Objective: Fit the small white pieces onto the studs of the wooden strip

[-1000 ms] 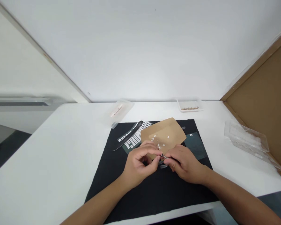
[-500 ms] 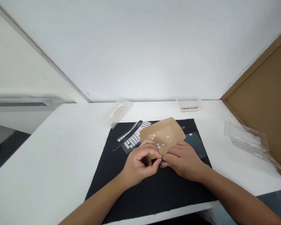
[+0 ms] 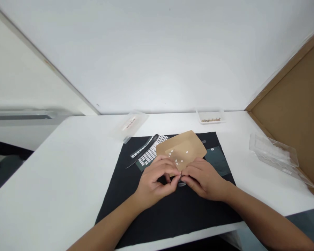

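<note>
My left hand (image 3: 158,179) pinches a tiny item between thumb and index finger. Opposite it, my right hand (image 3: 202,179) pinches at the same spot, fingertips almost touching the left ones. What they hold is small, dark and partly shiny, and mostly covered by the fingers. Just beyond the hands lies a brown paper tray (image 3: 192,143) with several small white oval pieces (image 3: 181,161) on it. Below the fingertips, part of a shiny object (image 3: 182,184) shows on the black cloth (image 3: 157,223); its kind is unclear.
Left of the tray are sheets of white oval stickers (image 3: 146,157) and black curved tweezers (image 3: 143,153). A dark green sheet (image 3: 218,160) lies to the right. Behind stand a clear tub of small gold parts (image 3: 211,118) and a translucent lid (image 3: 133,123). Clear plastic boxes (image 3: 274,153) stand at right.
The right hand's fingers have shifted slightly, its thumb now showing more clearly at the pinch. Both hands stay at the same spot. The whole view has moved a little.
</note>
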Motion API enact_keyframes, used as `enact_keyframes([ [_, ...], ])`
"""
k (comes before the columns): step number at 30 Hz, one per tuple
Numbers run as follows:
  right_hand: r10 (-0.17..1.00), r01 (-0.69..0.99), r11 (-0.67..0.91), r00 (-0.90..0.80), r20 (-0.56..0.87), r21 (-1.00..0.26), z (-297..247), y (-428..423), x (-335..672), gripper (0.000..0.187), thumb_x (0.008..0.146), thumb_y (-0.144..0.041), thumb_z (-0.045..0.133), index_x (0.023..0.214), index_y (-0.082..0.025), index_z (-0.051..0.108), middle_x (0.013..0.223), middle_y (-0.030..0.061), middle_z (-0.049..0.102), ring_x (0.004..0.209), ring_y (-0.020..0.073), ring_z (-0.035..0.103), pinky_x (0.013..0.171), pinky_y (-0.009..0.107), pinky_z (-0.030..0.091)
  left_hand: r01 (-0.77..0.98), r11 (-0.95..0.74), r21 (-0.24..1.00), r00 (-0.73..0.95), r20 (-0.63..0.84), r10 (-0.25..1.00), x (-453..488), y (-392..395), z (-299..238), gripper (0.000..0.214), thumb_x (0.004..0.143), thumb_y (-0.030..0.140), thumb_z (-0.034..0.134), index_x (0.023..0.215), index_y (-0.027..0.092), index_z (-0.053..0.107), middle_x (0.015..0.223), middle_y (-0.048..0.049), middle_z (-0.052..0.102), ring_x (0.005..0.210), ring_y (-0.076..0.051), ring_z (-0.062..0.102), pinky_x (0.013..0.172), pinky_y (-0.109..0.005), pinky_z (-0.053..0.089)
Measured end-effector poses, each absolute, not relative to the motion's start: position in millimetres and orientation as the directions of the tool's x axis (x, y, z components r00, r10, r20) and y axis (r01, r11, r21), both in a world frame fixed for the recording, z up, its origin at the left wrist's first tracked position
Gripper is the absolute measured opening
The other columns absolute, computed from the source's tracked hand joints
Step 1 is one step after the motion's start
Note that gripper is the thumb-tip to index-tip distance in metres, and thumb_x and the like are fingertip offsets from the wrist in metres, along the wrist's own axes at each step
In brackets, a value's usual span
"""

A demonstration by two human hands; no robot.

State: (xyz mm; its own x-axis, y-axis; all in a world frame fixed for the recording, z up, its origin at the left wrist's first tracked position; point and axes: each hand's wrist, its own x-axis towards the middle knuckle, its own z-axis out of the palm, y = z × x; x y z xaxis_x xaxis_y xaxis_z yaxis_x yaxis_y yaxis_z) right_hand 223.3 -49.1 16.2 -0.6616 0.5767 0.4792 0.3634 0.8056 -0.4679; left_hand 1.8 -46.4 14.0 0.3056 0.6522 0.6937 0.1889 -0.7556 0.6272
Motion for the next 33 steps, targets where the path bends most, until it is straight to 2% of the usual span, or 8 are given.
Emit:
enact_keyframes([
  [3, 0.568, 0.421, 0.823, -0.637, 0.521, -0.382, 12.7, -47.1, 222.6, 0.028, 0.116, -0.036, 0.049, 0.099, -0.019, 0.064, 0.082, 0.0001, 0.073, 0.073, 0.014, 0.063, 0.071, 0.031, 0.038, 0.213, -0.746, 0.631, 0.319, 0.677, 0.664, 0.0, -46.6, 16.0, 0.018, 0.091, 0.009, 0.075, 0.103, 0.022, 0.076, 0.06, 0.0039, 0.064, 0.069, -0.017, 0.068, 0.081, -0.037, 0.056],
  [6, 0.527, 0.495, 0.839, -0.637, 0.563, -0.226, 12.9, -46.1, 221.8, 0.032, 0.114, -0.04, 0.054, 0.093, -0.019, 0.066, 0.072, -0.0021, 0.069, 0.066, 0.0124, 0.059, 0.068, 0.032, 0.033, 0.227, -0.735, 0.639, 0.322, 0.663, 0.676, -1.9, -47.5, 18.6, 0.018, 0.091, 0.009, 0.073, 0.105, 0.02, 0.075, 0.072, -0.0009, 0.07, 0.07, -0.016, 0.067, 0.07, -0.031, 0.054],
  [9, 0.501, 0.55, 0.827, -0.632, 0.591, -0.113, 15.8, -45.5, 222.0, 0.029, 0.113, -0.035, 0.057, 0.091, -0.02, 0.067, 0.068, -0.0031, 0.065, 0.064, 0.0126, 0.057, 0.068, 0.033, 0.031, 0.19, -0.726, 0.661, 0.342, 0.649, 0.68, -3.8, -47.1, 18.7, 0.019, 0.091, 0.008, 0.071, 0.106, 0.018, 0.075, 0.081, -0.0039, 0.071, 0.071, -0.014, 0.066, 0.065, -0.026, 0.052],
  [13, 0.503, 0.594, 0.803, -0.635, 0.586, -0.046, 16.9, -46.0, 223.5, 0.022, 0.112, -0.026, 0.057, 0.094, -0.021, 0.068, 0.066, -0.0035, 0.061, 0.064, 0.014, 0.054, 0.067, 0.034, 0.029, 0.117, -0.717, 0.687, 0.397, 0.63, 0.668, -5.2, -45.0, 16.4, 0.022, 0.09, 0.008, 0.075, 0.11, 0.018, 0.075, 0.083, -0.0046, 0.073, 0.074, -0.015, 0.068, 0.066, -0.025, 0.054],
  [17, 0.532, 0.637, 0.771, -0.629, 0.566, -0.016, 15.6, -47.6, 224.4, 0.02, 0.108, -0.019, 0.059, 0.09, -0.022, 0.067, 0.064, -0.0038, 0.059, 0.062, 0.0139, 0.052, 0.065, 0.034, 0.028, 0.134, -0.703, 0.699, 0.409, 0.607, 0.682, -4.9, -45.4, 15.5, 0.015, 0.09, 0.007, 0.076, 0.101, 0.018, 0.075, 0.08, -0.0031, 0.072, 0.069, -0.012, 0.064, 0.065, -0.024, 0.052],
  [20, 0.534, 0.62, 0.784, -0.648, 0.544, -0.031, 14.9, -46.6, 224.6, 0.025, 0.111, -0.023, 0.058, 0.087, -0.021, 0.065, 0.064, -0.0034, 0.061, 0.063, 0.0135, 0.055, 0.065, 0.033, 0.029, 0.146, -0.697, 0.702, 0.42, 0.594, 0.686, -5.0, -46.3, 14.9, 0.014, 0.091, 0.007, 0.074, 0.099, 0.018, 0.075, 0.081, -0.0031, 0.072, 0.069, -0.012, 0.063, 0.065, -0.023, 0.051],
  [25, 0.513, 0.5, 0.845, -0.661, 0.548, -0.188, 14.1, -43.8, 225.1, 0.034, 0.115, -0.041, 0.052, 0.092, -0.019, 0.065, 0.074, -0.0018, 0.07, 0.069, 0.013, 0.064, 0.064, 0.03, 0.036, 0.162, -0.636, 0.755, 0.425, 0.528, 0.735, -6.0, -47.5, 12.2, 0.011, 0.094, 0.01, 0.07, 0.101, 0.019, 0.075, 0.081, -0.003, 0.067, 0.069, -0.012, 0.062, 0.061, -0.022, 0.047],
  [33, 0.524, 0.395, 0.851, -0.67, 0.526, -0.346, 16.7, -46.4, 227.3, 0.029, 0.116, -0.036, 0.046, 0.101, -0.019, 0.063, 0.089, 0.002, 0.077, 0.075, 0.0153, 0.068, 0.07, 0.03, 0.044, 0.144, -0.618, 0.773, 0.433, 0.512, 0.742, -7.9, -50.9, 12.0, 0.012, 0.097, 0.011, 0.067, 0.104, 0.019, 0.073, 0.082, -0.0037, 0.066, 0.071, -0.013, 0.06, 0.063, -0.023, 0.046],
])
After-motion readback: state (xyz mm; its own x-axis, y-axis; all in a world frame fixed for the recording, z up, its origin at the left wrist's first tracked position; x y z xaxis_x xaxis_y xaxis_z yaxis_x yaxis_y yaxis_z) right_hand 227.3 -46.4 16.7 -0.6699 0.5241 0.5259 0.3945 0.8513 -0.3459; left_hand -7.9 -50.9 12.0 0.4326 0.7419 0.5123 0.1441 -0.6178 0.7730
